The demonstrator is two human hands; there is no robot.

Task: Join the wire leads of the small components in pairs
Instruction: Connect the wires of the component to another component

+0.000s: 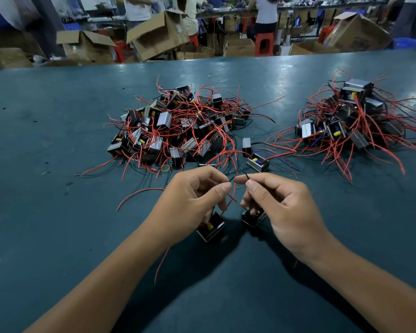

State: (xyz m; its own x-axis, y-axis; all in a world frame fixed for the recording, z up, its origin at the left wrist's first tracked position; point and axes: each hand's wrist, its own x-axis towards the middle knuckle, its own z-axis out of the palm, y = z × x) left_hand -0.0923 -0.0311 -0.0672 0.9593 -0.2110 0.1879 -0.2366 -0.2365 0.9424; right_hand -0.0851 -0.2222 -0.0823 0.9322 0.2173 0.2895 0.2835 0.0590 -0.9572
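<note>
I see both hands raised just above the teal table (58, 140), close together near its front edge. My left hand (190, 198) pinches a thin black lead (229, 180) between thumb and forefinger, its tip poking out to the right. My right hand (279, 203) pinches another black lead (246, 175) the same way, its end curling up to the left. The two tips are near each other but I cannot tell whether they touch. Below each hand hangs a small component: one (211, 228) under the left, with a yellow part showing, and one (251, 218) under the right, partly hidden by the fingers. Red wires cross between them.

Farther back, in the middle of the table, lies a big tangled pile (178, 128) of the same components with red wires. A second pile (351, 121) sits to the right. Two loose components (257, 162) lie between the piles.
</note>
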